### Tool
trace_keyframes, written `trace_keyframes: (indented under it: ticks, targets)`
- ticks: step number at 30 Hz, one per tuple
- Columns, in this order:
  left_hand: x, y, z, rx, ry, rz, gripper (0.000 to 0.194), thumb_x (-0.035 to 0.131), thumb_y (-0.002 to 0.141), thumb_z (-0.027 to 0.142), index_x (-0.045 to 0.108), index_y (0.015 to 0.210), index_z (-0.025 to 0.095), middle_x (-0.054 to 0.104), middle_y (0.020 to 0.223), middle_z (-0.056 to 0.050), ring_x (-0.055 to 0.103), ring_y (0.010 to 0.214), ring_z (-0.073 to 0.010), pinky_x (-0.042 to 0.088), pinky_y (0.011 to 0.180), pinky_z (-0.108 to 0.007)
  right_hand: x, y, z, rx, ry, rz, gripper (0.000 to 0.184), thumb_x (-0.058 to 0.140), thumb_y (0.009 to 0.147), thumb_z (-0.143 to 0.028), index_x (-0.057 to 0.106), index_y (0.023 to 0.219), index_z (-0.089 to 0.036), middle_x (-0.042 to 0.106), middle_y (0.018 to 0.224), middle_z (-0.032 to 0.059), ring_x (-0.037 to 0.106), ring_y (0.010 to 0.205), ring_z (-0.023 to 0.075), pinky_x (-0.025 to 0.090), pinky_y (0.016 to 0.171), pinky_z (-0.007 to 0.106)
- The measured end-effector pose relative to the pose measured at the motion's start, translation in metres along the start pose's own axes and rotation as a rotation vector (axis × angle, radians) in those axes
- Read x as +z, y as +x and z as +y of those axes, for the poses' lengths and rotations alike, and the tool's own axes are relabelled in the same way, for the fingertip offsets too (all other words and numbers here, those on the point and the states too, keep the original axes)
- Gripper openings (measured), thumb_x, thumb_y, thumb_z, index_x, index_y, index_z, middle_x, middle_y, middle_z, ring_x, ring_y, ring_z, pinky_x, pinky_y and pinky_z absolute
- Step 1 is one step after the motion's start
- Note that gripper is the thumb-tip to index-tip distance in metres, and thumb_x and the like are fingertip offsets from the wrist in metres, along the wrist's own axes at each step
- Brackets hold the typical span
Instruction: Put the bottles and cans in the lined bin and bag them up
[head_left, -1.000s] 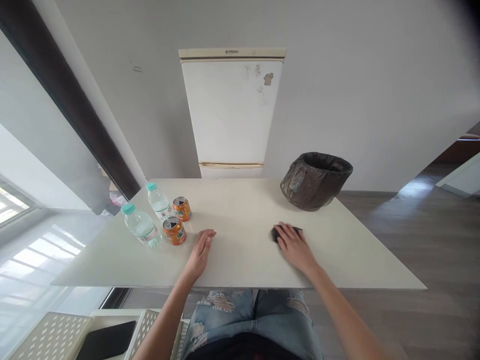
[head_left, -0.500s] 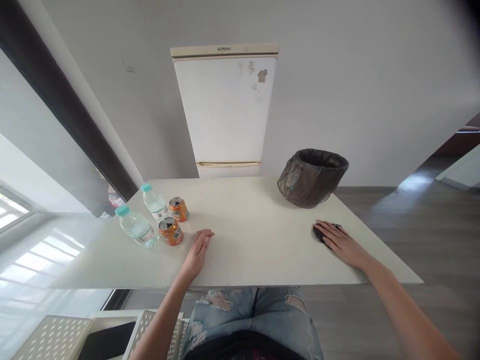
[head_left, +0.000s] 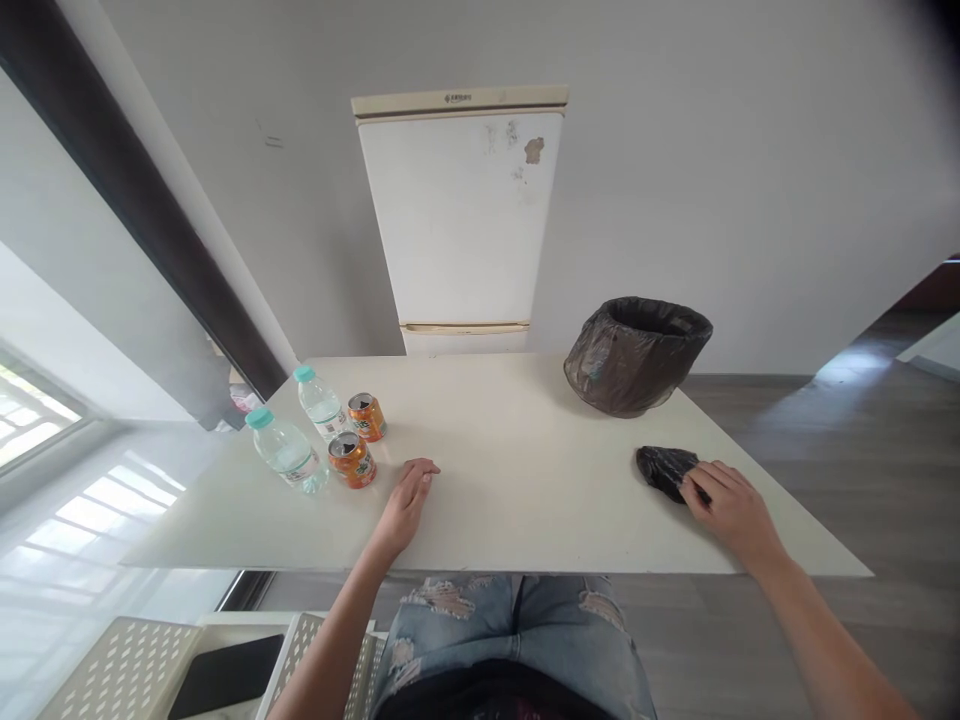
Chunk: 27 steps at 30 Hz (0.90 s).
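My left hand (head_left: 406, 501) lies flat and open on the white table (head_left: 495, 470), just right of two orange cans (head_left: 351, 459). My right hand (head_left: 731, 509) rests near the table's right edge, its fingertips touching a small crumpled black bag (head_left: 664, 468); the fingers are stretched and hold nothing. Two water bottles with teal caps (head_left: 285, 451) stand left of the cans.
A bin lined with a dark bag (head_left: 636, 355) stands at the table's back right. A white fridge (head_left: 460, 215) is behind the table against the wall. A white perforated stool (head_left: 127, 670) is at the lower left. My knees in torn jeans show below the table edge.
My right hand slid the black bag from the table's middle to the right edge, then drew back so the bag now shows beside the fingertips. The left hand stayed put.
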<state>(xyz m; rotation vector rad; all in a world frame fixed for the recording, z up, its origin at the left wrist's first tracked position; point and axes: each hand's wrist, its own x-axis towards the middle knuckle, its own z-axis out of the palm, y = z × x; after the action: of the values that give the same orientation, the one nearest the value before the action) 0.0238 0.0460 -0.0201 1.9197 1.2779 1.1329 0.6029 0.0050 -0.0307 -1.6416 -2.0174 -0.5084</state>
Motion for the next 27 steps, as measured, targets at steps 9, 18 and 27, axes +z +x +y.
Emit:
trace_keyframes:
  ticks: [9, 18, 27]
  targets:
    - [0.000, -0.002, 0.002, 0.009, 0.008, -0.020, 0.038, 0.035, 0.110, 0.047, 0.066, 0.112, 0.024, 0.063, 0.121, -0.010, 0.059, 0.121, -0.0244, 0.046, 0.110, -0.041, 0.005, 0.007, -0.074, -0.231, 0.179, -0.216, 0.034, 0.044, 0.103, -0.027, 0.063, 0.075, -0.024, 0.066, 0.076, 0.0075, 0.063, 0.071, 0.0182, 0.045, 0.064, 0.030]
    - [0.000, -0.003, 0.009, 0.021, 0.076, -0.077, 0.024, 0.043, 0.108, 0.035, 0.064, 0.108, 0.025, 0.063, 0.118, -0.008, 0.062, 0.115, -0.0220, 0.050, 0.103, -0.038, 0.012, 0.037, -0.209, -0.316, 0.286, -0.335, 0.025, 0.045, 0.102, -0.019, 0.059, 0.082, -0.021, 0.064, 0.078, 0.0029, 0.059, 0.074, 0.0167, 0.038, 0.065, 0.029]
    - [-0.001, -0.001, 0.009, 0.064, 0.124, -0.105, 0.018, 0.046, 0.105, 0.027, 0.064, 0.106, 0.024, 0.063, 0.114, -0.007, 0.063, 0.110, -0.0208, 0.051, 0.100, -0.037, 0.038, 0.087, -0.282, -0.392, 0.325, -0.517, 0.016, 0.053, 0.096, -0.022, 0.062, 0.082, -0.020, 0.070, 0.085, 0.0014, 0.059, 0.074, 0.0144, 0.027, 0.062, 0.029]
